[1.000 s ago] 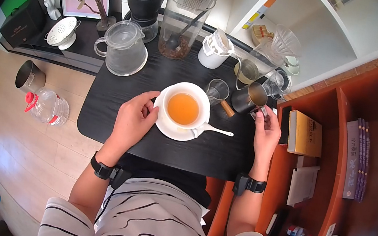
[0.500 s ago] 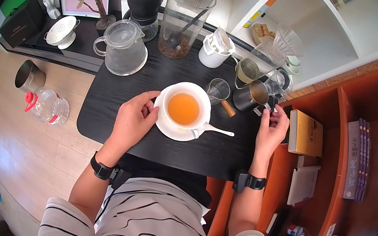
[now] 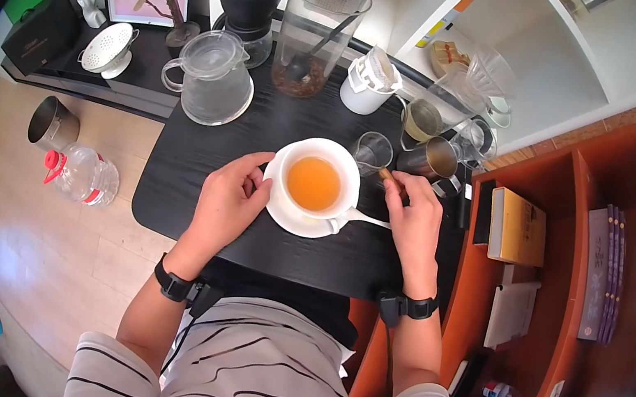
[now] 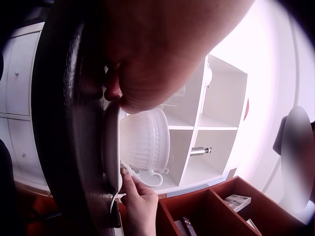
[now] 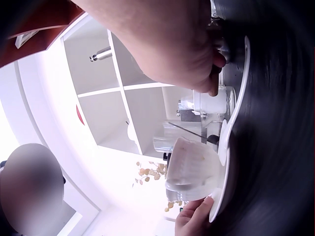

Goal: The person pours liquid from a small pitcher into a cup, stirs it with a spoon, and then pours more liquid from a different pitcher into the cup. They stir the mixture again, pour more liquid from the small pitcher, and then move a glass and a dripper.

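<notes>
In the head view a white cup [image 3: 285, 162] of amber liquid [image 3: 314, 184] stands on a white saucer [image 3: 289, 222]. At its left rim my left hand [image 3: 228, 197] pinches the saucer, the thumb on top in the left wrist view. A white spoon [image 3: 369, 219] lies on the saucer, its handle pointing right. My right hand [image 3: 417, 218] is above the end of that handle, thumb and fingers pinching the wooden handle [image 3: 386, 174] of a small glass pitcher [image 3: 374, 150]. Part of the wooden handle is hidden behind the fingers. A metal milk pitcher [image 3: 432, 158] stands just beyond my right hand.
Behind the cup stand a glass server [image 3: 212, 82], a coffee grinder [image 3: 250, 5], a tall glass cylinder [image 3: 320, 24] with beans and a scoop, and a white mug [image 3: 366, 94] with a drip bag. A reddish shelf [image 3: 569, 238] borders the black table [image 3: 200, 155] on the right.
My right hand has let go of the metal pitcher's handle, lifted away, then moved left to the small glass pitcher's wooden handle. My left hand stays at the saucer.
</notes>
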The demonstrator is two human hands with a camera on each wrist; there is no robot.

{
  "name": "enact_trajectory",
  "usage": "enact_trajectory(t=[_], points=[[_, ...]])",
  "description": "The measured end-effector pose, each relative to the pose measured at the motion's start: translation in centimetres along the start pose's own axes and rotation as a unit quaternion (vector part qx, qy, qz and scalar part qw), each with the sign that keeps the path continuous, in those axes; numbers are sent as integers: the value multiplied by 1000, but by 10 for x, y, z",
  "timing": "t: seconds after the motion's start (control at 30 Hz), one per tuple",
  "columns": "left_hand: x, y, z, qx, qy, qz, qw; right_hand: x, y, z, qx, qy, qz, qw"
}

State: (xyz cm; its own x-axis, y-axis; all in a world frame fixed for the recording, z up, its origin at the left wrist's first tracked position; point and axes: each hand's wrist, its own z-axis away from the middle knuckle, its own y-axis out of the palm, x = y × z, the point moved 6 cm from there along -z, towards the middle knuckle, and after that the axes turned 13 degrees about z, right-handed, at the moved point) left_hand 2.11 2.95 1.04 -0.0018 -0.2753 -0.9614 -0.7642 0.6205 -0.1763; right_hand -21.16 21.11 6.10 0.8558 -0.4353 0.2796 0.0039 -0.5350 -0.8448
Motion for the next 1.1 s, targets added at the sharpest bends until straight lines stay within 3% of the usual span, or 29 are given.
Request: enact_trajectory(t=[0.3,0.37,0.53,0.63,1.1], points=[[-1,1,0,2,-1,-5,1000,-2,2,1,-24,41,27,999],[-1,0,0,0,0,-5,1000,7,-15,5,-120,0,50,992],[-1,1,0,1,4,-11,1000,13,-17,25,-20,0,-94,995],[-3,1,-1,1,8,-10,1000,14,-10,38,25,-15,-110,994],[-2,1,-1,0,4,-15,1000,10,-3,59,-15,-6,-9,1000]])
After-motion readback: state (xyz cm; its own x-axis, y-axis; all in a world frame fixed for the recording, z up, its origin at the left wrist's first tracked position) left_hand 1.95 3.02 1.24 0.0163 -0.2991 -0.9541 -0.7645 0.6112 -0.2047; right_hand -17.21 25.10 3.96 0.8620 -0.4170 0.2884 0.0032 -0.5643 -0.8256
